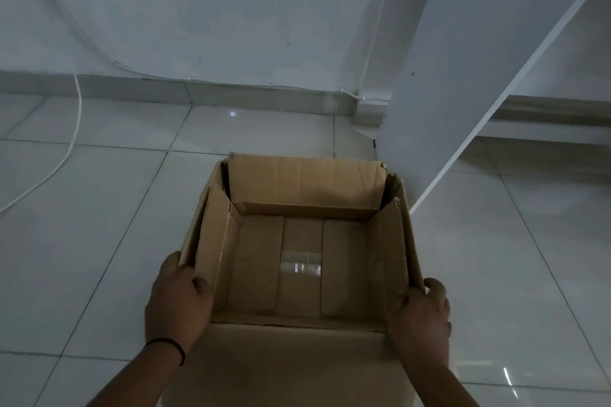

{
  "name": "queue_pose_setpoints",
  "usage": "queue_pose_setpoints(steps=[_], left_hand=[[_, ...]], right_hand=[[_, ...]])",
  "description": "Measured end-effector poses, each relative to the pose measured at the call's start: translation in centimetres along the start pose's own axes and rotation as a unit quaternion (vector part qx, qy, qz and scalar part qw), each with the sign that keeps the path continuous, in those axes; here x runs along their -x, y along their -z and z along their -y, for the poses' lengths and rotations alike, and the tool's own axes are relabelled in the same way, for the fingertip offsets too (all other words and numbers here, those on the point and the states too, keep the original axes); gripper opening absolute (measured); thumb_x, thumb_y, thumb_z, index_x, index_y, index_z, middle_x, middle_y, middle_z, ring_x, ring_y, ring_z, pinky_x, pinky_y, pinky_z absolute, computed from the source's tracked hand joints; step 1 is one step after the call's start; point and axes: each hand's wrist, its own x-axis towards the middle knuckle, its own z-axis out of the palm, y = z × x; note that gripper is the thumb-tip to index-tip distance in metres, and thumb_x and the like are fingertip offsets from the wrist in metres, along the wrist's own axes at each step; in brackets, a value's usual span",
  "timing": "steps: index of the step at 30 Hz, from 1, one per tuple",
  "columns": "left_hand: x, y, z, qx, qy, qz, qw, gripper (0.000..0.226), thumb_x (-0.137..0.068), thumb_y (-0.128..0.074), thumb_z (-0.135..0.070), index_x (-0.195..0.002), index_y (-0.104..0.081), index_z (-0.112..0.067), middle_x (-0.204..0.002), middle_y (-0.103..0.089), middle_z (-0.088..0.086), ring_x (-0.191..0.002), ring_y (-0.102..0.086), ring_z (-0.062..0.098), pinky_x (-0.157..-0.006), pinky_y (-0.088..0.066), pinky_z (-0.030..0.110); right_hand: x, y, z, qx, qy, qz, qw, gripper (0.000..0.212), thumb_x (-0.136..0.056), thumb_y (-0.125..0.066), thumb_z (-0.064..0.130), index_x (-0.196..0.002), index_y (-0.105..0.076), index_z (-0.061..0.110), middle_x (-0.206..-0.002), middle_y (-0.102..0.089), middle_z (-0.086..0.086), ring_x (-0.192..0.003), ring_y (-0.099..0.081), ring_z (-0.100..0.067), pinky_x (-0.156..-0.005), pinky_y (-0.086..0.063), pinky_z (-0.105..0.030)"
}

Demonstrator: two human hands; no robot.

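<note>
An open brown cardboard box [307, 185] fills the lower middle of the head view, its flaps standing up and its inside empty except for clear tape across the bottom seam. My left hand [178, 304] grips the box's left wall near the front corner, thumb over the edge. My right hand [421, 317] grips the right wall at the opposite front corner, thumb on the inner side. The near flap hangs down toward me between my forearms.
White glossy floor tiles [99, 241] lie all around the box. A white wall [215, 10] stands behind, with a white cable [77, 99] trailing down onto the floor at left. A white shelf unit [479, 59] stands at right, close to the box's far right corner.
</note>
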Motion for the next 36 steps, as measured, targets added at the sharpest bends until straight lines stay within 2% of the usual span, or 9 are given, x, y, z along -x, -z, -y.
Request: queue_pose_setpoints(steps=[3, 7, 9, 12, 18, 24, 29, 33, 36], left_hand=[[0.1, 0.0, 0.3, 0.013, -0.011, -0.016, 1.0, 0.025, -0.09, -0.047, -0.009, -0.065, -0.046, -0.009, -0.139, -0.046, 0.016, -0.062, -0.053, 0.024, -0.054, -0.037, 0.029], [0.3, 0.3, 0.4, 0.013, -0.018, -0.02, 1.0, 0.022, -0.09, -0.048, -0.01, -0.068, -0.046, -0.009, -0.136, -0.047, 0.017, -0.066, -0.051, 0.022, -0.055, -0.035, 0.027], [0.3, 0.4, 0.3, 0.009, -0.023, -0.021, 0.999, 0.021, -0.089, -0.049, -0.01, -0.068, -0.047, -0.009, -0.135, -0.048, 0.017, -0.07, -0.05, 0.021, -0.057, -0.035, 0.027], [0.3, 0.3, 0.1, 0.006, -0.018, -0.019, 1.0, 0.022, -0.089, -0.05, -0.008, -0.067, -0.048, -0.007, -0.133, -0.049, 0.018, -0.083, -0.055, 0.027, -0.061, -0.038, 0.031], [0.3, 0.4, 0.9, 0.013, -0.006, -0.029, 0.999, 0.022, -0.089, -0.052, -0.008, -0.067, -0.049, -0.007, -0.128, -0.048, 0.021, -0.099, -0.056, 0.037, -0.065, -0.041, 0.034], [-0.1, -0.3, 0.5, -0.004, -0.011, -0.033, 0.999, 0.032, -0.092, -0.049, -0.018, -0.065, -0.059, -0.003, -0.116, -0.055, 0.017, -0.086, -0.056, 0.031, -0.06, -0.041, 0.032], [-0.7, -0.5, 0.4, -0.011, 0.028, -0.028, 0.999, 0.036, -0.093, -0.047, -0.023, -0.066, -0.063, -0.004, -0.113, -0.054, 0.011, -0.075, -0.052, 0.025, -0.059, -0.04, 0.032], [-0.7, -0.7, 0.5, -0.004, 0.018, -0.045, 0.999, 0.038, -0.093, -0.046, -0.021, -0.069, -0.065, 0.001, -0.11, -0.056, 0.016, -0.094, -0.053, 0.03, -0.061, -0.043, 0.037], [0.0, -0.7, 0.4, 0.01, -0.007, -0.062, 0.998, 0.038, -0.093, -0.047, -0.021, -0.072, -0.067, 0.003, -0.121, -0.053, 0.02, -0.119, -0.046, 0.034, -0.075, -0.053, 0.048]], right_hand=[[-0.2, -0.3, -0.5, 0.02, 0.072, -0.05, 0.996, 0.018, -0.083, -0.053, 0.002, -0.077, -0.069, -0.006, -0.125, -0.049, -0.021, -0.122, -0.044, -0.041, -0.098, -0.037, -0.058], [-1.4, 0.6, -0.8, 0.206, 0.18, -0.028, 0.961, 0.005, -0.066, -0.067, 0.0, -0.063, -0.07, -0.002, -0.103, -0.062, -0.026, -0.117, -0.05, -0.051, -0.093, -0.037, -0.07], [-2.0, 1.2, -0.5, 0.279, 0.177, 0.019, 0.944, 0.015, -0.069, -0.069, 0.007, -0.079, -0.072, -0.004, -0.113, -0.06, -0.026, -0.126, -0.042, -0.05, -0.1, -0.032, -0.07], [-2.4, 1.7, 0.3, 0.336, 0.157, 0.079, 0.925, 0.034, -0.09, -0.043, 0.021, -0.114, -0.061, 0.005, -0.141, -0.04, -0.018, -0.143, -0.011, -0.039, -0.115, -0.009, -0.059], [-2.2, 3.4, 1.5, 0.257, 0.104, 0.11, 0.955, 0.04, -0.09, -0.033, 0.017, -0.124, -0.055, 0.011, -0.143, -0.037, -0.01, -0.146, -0.004, -0.032, -0.113, -0.008, -0.062], [-2.6, 2.6, 2.1, 0.266, 0.075, 0.149, 0.949, 0.043, -0.091, -0.03, 0.024, -0.125, -0.055, 0.013, -0.149, -0.028, -0.015, -0.145, -0.003, -0.032, -0.112, -0.003, -0.063], [-2.1, 1.1, 1.3, 0.089, 0.021, 0.082, 0.992, 0.039, -0.092, -0.032, 0.025, -0.103, -0.066, 0.01, -0.125, -0.046, -0.011, -0.128, -0.034, -0.03, -0.11, -0.019, -0.061], [-2.0, 2.0, 1.5, -0.07, -0.013, 0.086, 0.994, 0.017, -0.089, -0.042, 0.018, -0.092, -0.053, 0.005, -0.123, -0.044, -0.015, -0.119, -0.04, -0.038, -0.104, -0.033, -0.055], [-1.7, 1.2, 0.5, 0.021, 0.087, -0.005, 0.996, 0.03, -0.09, -0.046, 0.015, -0.067, -0.061, 0.005, -0.136, -0.041, -0.016, -0.133, -0.029, -0.032, -0.111, -0.024, -0.056]])
